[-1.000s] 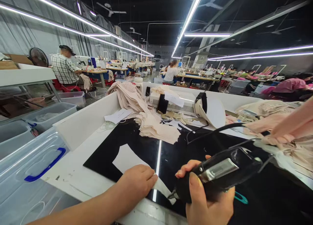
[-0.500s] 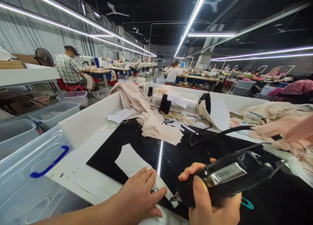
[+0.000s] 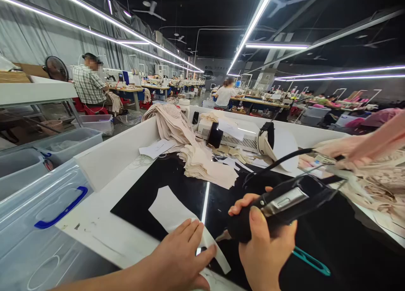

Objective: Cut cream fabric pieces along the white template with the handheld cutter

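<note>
My left hand (image 3: 182,251) lies with fingers stretched over a long, curved white piece (image 3: 171,210), whether paper or cloth I cannot tell. Under it is a glossy black panel (image 3: 139,194) on the white table. My right hand (image 3: 265,248) grips a black corded hand-held electric tool (image 3: 284,202) with a silver plate. Its narrow tip (image 3: 224,235) is blurred, just right of the white piece. Beside my right hand rests a slim teal plastic item (image 3: 313,261) with a slot in its end. Another person's hand (image 3: 340,149) is at the tool's cord.
Stacked beige fabric pieces (image 3: 205,168) lie at the panel's back edge. Behind them stand a white vented device (image 3: 240,139) and a low table wall (image 3: 117,149). More beige fabric (image 3: 376,189) is heaped at right. Clear plastic bins (image 3: 38,223) stand left; people sew beyond.
My right hand has drawn the tool up and left, its tip lifting away from the white piece's lower end. More of the teal item shows. My left hand stays on the piece.
</note>
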Tool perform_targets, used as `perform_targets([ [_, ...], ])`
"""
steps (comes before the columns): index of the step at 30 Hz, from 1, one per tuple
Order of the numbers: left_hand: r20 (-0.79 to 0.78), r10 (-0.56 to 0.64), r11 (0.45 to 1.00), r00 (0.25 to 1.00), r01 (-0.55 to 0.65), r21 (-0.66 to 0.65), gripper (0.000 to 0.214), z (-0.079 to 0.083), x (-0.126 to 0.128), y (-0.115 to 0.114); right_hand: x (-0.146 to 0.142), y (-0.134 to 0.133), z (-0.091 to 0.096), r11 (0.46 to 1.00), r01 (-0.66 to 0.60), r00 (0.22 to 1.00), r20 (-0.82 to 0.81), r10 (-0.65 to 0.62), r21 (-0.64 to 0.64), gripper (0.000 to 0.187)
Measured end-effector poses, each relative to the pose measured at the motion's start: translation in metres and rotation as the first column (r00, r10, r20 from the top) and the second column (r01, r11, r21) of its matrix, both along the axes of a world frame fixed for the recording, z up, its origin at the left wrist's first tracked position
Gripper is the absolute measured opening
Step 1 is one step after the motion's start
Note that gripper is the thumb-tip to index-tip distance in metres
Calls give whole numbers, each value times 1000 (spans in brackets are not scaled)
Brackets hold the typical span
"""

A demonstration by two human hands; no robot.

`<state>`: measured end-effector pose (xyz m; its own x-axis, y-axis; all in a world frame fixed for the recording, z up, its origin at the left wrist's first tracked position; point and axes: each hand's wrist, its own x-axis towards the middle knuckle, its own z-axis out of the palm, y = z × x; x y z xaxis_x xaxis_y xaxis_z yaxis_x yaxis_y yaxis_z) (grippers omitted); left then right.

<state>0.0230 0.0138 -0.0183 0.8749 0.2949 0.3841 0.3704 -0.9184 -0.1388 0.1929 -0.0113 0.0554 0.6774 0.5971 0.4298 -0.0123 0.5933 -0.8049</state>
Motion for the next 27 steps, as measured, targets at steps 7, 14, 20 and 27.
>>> perform_targets([
  [7,44,-24,1000,999,25,-6,85,-1,-2,1,-5,4,-8,999,-41,998,44,41,5,34],
  [14,25,-24,999,999,25,-46,84,1,-3,1,-7,11,-5,998,-55,998,24,54,26,31],
  [20,22,-29,996,999,31,-87,79,-8,-4,3,-9,16,-8,996,-92,995,31,92,17,35],
  [27,11,-39,983,999,41,-177,66,0,-10,5,-10,16,-7,998,-65,997,37,65,-9,34],
])
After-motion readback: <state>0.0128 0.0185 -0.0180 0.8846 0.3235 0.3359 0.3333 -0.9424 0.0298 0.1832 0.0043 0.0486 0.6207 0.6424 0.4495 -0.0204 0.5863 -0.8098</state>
